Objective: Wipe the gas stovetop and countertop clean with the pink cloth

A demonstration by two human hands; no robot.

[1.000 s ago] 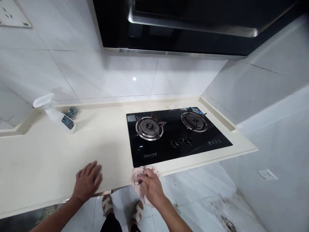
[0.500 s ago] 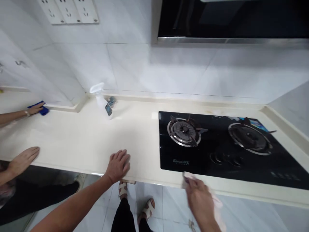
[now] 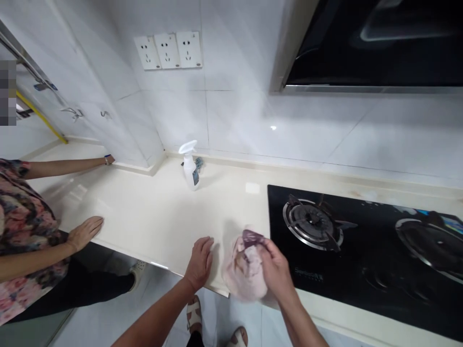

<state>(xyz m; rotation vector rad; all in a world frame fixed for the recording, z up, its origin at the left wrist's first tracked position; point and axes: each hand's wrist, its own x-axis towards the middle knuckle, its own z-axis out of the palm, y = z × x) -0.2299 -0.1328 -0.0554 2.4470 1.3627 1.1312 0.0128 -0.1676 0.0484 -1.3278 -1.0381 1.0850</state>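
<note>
My right hand (image 3: 275, 266) pinches a pale pink cloth (image 3: 243, 282) with a dark purple patch at its top. The cloth hangs bunched above the front edge of the cream countertop (image 3: 170, 221), left of the gas hob (image 3: 347, 270). My left hand (image 3: 200, 260) lies on the counter near that edge, its fingers stretched out and holding nothing. A white spray bottle (image 3: 190, 171) stands toward the back wall, with a crumpled grey-blue item (image 3: 199, 164) beside it.
At the left, a co-worker in a floral top (image 3: 25, 226) rests one hand (image 3: 85, 233) on the counter and reaches back with the other (image 3: 109, 159). The black range hood (image 3: 361, 53) overhangs the hob. Wall sockets (image 3: 168, 50) are above the bottle.
My right hand has lifted the pink cloth and brought it left, closer to my left hand. The view has swung left. The co-worker's far hand has reached further along the counter.
</note>
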